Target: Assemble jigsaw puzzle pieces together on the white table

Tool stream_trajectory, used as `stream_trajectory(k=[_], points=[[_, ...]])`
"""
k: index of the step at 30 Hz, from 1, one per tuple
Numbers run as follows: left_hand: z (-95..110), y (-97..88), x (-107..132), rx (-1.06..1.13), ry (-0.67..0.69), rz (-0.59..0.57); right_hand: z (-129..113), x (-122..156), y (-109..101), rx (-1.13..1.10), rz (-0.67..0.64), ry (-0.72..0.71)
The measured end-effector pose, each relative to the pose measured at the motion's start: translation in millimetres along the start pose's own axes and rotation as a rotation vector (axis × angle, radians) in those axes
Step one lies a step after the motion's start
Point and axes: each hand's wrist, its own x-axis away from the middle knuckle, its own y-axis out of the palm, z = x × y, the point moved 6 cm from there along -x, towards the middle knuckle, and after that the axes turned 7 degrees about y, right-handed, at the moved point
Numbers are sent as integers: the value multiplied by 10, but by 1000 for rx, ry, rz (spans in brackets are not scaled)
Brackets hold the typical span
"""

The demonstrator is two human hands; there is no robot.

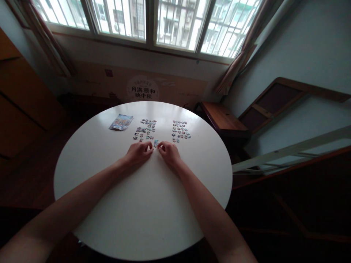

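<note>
Both of my hands rest on a round white table (142,212), fingers curled. My left hand (138,152) and my right hand (169,152) meet at a small jigsaw piece (156,143) that lies between their fingertips; both pinch at it. Just beyond lie two groups of loose puzzle pieces: a left group (144,129) and a right group (180,130), spread flat on the table. A small printed picture card (121,122) lies to the far left of the pieces.
A wooden bench or low table (223,118) stands beyond the table at the right. A wooden frame (276,100) leans on the right wall. A barred window (148,22) runs across the back, with a cardboard panel bearing printed characters (142,89) below it.
</note>
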Motion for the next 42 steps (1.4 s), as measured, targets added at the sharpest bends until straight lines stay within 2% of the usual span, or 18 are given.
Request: stream_trajectory(k=[29, 31, 36, 42], points=[[-1, 16, -14, 17, 14, -12, 25, -13, 25, 2, -4, -1], [5, 0, -22, 37, 31, 28, 28, -16, 29, 9, -6, -4], [-31, -129, -12, -43, 2, 264, 32, -22, 31, 22, -4, 3], [-81, -128, -43, -98, -46, 293, 26, -17, 35, 15, -24, 20]])
